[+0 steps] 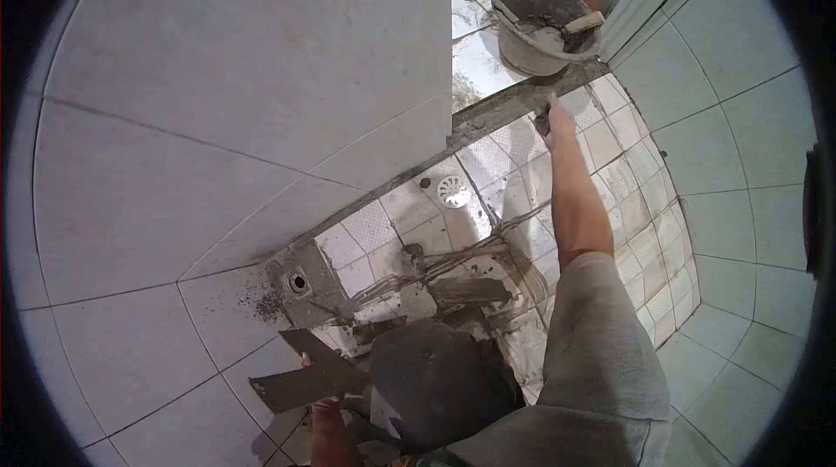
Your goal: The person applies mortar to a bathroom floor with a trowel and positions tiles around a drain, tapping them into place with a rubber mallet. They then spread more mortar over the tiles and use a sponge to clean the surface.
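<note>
My right hand [560,123] reaches out over the tiled floor [522,181], close to the raised mortar-covered edge [496,112]. Its fingers look closed, and a small dark thing [542,123] shows at their side, too small to name. At the lower left, my left hand [322,415] grips a dark flat plate [305,383] with angled arms, partly hidden by shadow. Fingertips show between the arms. Wet grey mortar [470,293] is smeared over the floor tiles between my hands.
A mortar bucket [533,53] with a wooden-handled tool [585,23] in it stands beyond the raised edge. A round white drain grate [453,192] and an open pipe hole [299,282] are in the floor. Tiled walls [244,58] close in on both sides.
</note>
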`<action>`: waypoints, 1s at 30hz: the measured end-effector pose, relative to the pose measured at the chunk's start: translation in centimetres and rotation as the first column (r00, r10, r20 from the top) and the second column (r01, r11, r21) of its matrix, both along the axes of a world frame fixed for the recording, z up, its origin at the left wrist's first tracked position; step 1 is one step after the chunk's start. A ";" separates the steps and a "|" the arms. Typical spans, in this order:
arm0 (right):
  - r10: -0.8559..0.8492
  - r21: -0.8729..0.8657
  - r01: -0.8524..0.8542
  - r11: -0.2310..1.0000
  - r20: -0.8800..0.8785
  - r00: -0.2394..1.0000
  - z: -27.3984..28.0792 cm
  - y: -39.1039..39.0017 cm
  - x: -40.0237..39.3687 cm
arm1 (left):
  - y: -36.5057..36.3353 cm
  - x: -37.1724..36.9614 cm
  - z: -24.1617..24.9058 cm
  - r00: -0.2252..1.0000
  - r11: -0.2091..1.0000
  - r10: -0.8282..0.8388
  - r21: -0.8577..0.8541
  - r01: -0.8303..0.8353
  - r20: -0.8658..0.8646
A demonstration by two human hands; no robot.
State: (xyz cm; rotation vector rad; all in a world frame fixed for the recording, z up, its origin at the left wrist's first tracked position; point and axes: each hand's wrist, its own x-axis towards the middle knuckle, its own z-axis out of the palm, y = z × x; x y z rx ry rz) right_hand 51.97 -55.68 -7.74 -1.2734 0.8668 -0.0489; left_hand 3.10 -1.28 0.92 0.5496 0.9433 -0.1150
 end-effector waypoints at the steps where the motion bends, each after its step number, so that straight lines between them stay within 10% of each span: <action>1: -0.078 -0.073 0.078 0.994 0.001 0.997 -0.5 -0.9 2.3 | 0.0 -0.1 0.2 1.000 1.000 -0.013 -0.002 0.013 -0.004; 5: -0.015 -0.369 0.021 0.929 0.018 1.000 -1.7 -6.4 9.4 | 0.8 -0.3 1.8 0.997 0.996 -0.083 -0.029 0.083 -0.006; 11: 0.023 0.186 -0.054 0.981 0.165 0.986 4.3 -5.8 11.7 | 0.0 -0.9 7.2 0.979 0.968 -0.196 -0.173 0.183 -0.059; 18: 0.006 -0.010 -0.007 1.000 -0.097 0.995 -1.6 -10.1 16.9 | 2.7 -6.8 2.8 0.992 0.981 -0.064 -0.174 0.082 0.108; 21: 0.100 0.254 -0.134 0.958 0.142 0.985 -5.4 -11.9 18.3 | 2.6 -7.3 2.8 0.999 0.987 -0.045 -0.156 0.043 -0.009; 30: -0.080 0.131 0.098 0.987 -0.135 0.988 2.2 -5.5 9.7 | 3.3 -5.9 1.6 0.999 0.998 0.021 -0.068 -0.018 0.035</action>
